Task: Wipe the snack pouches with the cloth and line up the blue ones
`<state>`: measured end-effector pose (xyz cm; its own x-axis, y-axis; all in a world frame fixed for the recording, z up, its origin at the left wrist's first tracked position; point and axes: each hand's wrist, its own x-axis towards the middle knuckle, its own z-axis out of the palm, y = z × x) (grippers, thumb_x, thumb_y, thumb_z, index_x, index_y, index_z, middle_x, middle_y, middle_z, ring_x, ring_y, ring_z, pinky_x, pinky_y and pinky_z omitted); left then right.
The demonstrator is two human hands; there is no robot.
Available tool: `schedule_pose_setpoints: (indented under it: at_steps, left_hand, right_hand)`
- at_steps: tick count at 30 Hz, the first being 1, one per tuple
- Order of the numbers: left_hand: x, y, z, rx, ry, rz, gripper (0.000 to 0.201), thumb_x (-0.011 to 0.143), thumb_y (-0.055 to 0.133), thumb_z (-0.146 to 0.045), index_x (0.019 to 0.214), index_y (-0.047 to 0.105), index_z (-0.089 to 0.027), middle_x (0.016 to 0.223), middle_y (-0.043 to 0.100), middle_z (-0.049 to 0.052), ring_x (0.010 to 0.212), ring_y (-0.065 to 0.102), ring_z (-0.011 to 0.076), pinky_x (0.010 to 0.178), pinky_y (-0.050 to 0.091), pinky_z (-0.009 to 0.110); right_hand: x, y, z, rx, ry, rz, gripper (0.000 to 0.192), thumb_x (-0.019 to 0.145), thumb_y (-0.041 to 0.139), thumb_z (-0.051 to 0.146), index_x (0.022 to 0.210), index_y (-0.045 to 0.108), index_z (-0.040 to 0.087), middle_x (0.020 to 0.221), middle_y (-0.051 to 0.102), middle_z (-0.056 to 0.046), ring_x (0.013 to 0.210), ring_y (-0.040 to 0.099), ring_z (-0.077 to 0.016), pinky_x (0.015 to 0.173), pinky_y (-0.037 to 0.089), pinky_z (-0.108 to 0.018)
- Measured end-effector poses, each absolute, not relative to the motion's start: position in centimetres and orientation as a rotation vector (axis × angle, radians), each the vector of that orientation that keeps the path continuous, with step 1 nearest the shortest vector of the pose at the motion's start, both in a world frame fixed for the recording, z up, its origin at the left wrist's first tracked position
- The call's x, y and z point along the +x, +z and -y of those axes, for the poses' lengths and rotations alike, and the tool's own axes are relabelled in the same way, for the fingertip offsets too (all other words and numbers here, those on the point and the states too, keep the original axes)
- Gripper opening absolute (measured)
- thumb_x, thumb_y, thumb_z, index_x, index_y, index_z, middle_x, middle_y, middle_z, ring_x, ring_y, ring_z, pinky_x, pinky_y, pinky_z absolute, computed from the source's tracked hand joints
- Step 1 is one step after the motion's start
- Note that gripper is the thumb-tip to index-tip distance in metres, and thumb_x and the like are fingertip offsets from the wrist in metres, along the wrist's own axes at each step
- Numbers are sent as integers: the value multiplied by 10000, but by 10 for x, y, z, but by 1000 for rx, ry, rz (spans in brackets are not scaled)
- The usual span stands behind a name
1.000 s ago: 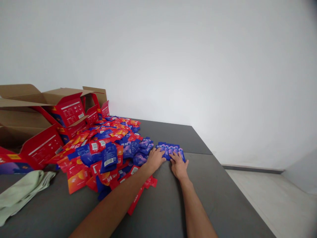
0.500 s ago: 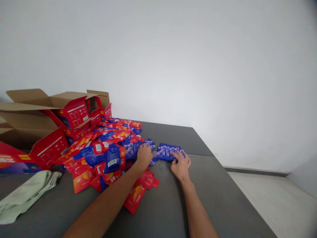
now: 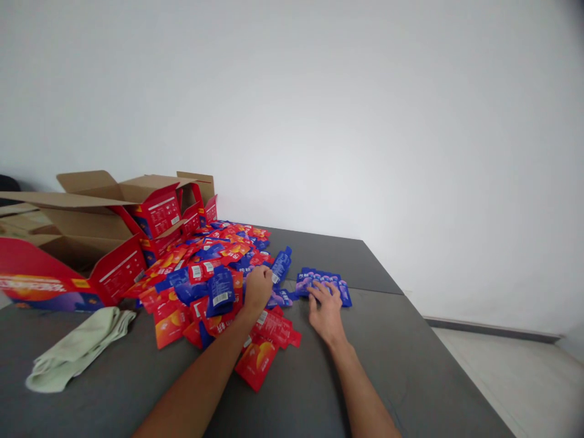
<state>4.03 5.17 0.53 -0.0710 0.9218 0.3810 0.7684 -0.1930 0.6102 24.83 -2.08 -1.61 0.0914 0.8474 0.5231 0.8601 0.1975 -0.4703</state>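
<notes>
Left hand is curled shut around a blue sachet, lifting it clear at the right edge of the big heap of red and blue sachets – the packet tilts up and to the right out of the fist. Right hand lies flat with fingers spread, fingertips pressing on the near edge of a neat row of blue sachets just right of the heap, holding nothing. All of it sits on the grey table. Far left, open red cardboard boxes stand against the white wall – and a pale green cloth lies crumpled at the near left
</notes>
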Motion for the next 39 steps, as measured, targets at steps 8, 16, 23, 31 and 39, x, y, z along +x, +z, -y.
schedule_pose_setpoints:
  at_steps: [8,16,23,31,39]
  left_hand:
    - [65,-9,-3,1235,1362,-1026,188,765,606,-323,787,676,-149,734,685,20,683,623,151,650,499,252]
    - [66,4,5,1347,1281,-1013,298,796,611,-438,713,649,-154,658,624,-10,614,549,128,591,430,235]
    - [67,9,15,1564,1426,-1360,273,798,619,-354,998,615,-168,931,664,49,852,610,188,778,479,297]
    - [81,12,26,1629,1399,-1216,174,858,556,-306,990,593,-200,941,666,44,875,622,176,775,476,272]
    - [73,-10,-9,1328,1444,-1156,222,830,568,-348,693,510,-182,607,498,-62,552,444,87,509,336,200]
  right_hand:
    - [215,-11,34,-1372,551,1572,377,875,570,521,829,697,169,726,652,-24,687,541,-170,669,438,-273]
    - [214,-7,37,-1217,874,1511,332,825,633,466,706,616,156,638,582,20,576,458,-116,572,371,-229]
    - [210,-3,42,-1363,624,1599,261,841,584,378,665,584,185,645,558,11,608,478,-146,591,388,-251]
    - [203,5,54,-1257,280,1850,196,786,557,160,966,626,197,1094,628,-96,1068,549,-257,955,452,-396]
    - [217,-7,41,-1230,488,1708,401,797,629,241,1198,617,213,1385,534,-106,1258,522,-243,905,538,-344]
